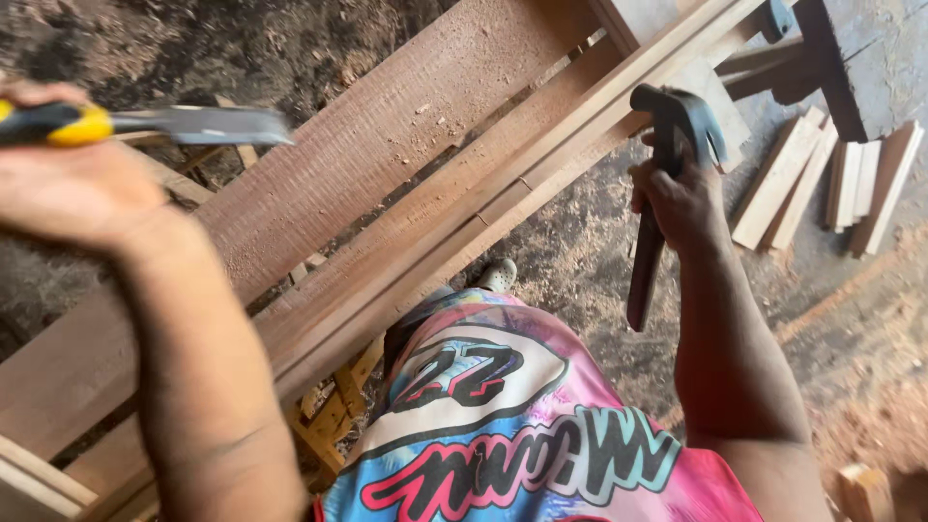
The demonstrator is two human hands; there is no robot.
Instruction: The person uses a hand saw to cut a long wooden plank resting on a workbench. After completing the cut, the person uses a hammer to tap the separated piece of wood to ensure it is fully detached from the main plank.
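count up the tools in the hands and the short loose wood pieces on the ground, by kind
yellow-handled chisel with flat steel blade, in the left hand: 1
dark metal claw hammer, in the right hand: 1
short loose pale wood offcuts on the sawdusty ground at upper right: about 6
total: about 8

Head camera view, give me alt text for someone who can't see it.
Seen from above, a person's left hand holds a yellow-handled chisel and the right hand grips a claw hammer over long wooden boards, with short wood offcuts on the sawdust-covered floor.
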